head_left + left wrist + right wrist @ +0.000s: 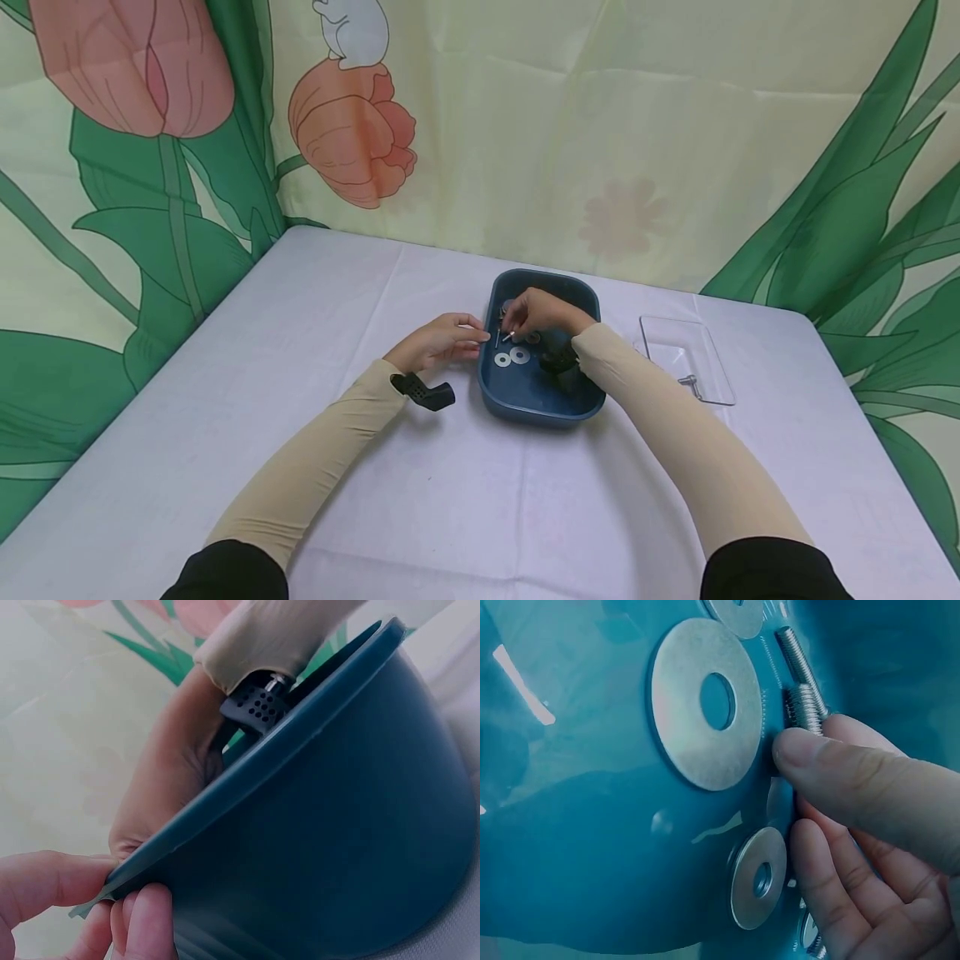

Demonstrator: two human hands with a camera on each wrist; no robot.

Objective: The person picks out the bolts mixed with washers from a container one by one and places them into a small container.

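A dark blue tray [542, 406] sits mid-table with washers and bolts inside. My left hand [459, 337] pinches the tray's left rim [247, 787] between thumb and fingers [142, 922]. My right hand [517, 327] reaches into the tray, and its thumb and fingers [840, 776] pinch a threaded bolt [804, 705]. A second bolt [799, 656] lies just beyond it. A large washer [679, 712] and a smaller washer [746, 889] lie flat on the tray floor beside the fingers. Two washers [512, 357] show in the head view.
A clear plastic tray [675, 342] lies to the right of the blue tray with one bolt [691, 384] in it. A white cloth [300, 350] covers the table. A flower-print curtain [600, 125] hangs behind and at both sides.
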